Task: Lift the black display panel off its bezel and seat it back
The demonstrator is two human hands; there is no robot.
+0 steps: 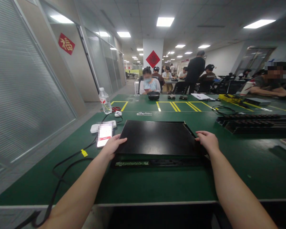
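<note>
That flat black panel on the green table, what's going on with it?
A person has both bare hands at the black panel. The left hand holds its left edge, thumb on top; the right hand is at the right edge, though its grip is hard to make out. A green strip shows below the panel's near edge. On the green table, a lit phone lies beside the left hand, and a clear bottle stands farther back.

Clear bottle (105, 102) (white-capped), lit phone (105, 135).
</note>
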